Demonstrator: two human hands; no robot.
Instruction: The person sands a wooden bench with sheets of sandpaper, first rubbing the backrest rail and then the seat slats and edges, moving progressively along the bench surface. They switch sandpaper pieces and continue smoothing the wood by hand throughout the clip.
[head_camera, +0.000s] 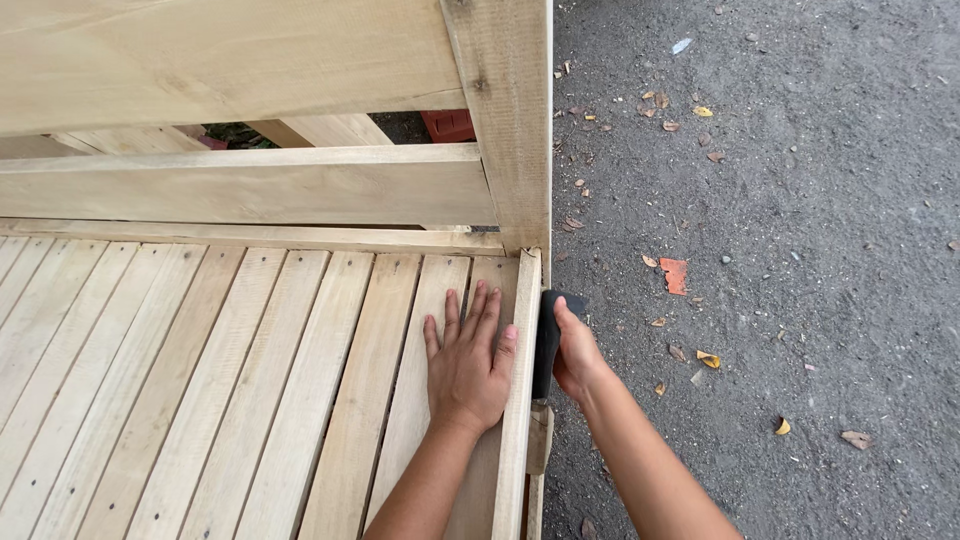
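Left hand (467, 365) flat, fingers spread on slats (300, 380); right hand (574, 352) closed around dark block (547, 340) against side rail (520, 380): best kept flush under fingers, pressure even.

The slatted bench (250, 390) is pale, bare, unvarnished wood with a matt, rough-sawn grain. The sanding block (547, 340) looks dark and matt. The ground (800, 250) is coarse grey asphalt.

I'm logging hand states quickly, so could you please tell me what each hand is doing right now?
Left hand: open, flat on the wooden slats.
Right hand: closed on a dark sanding block against the side rail.
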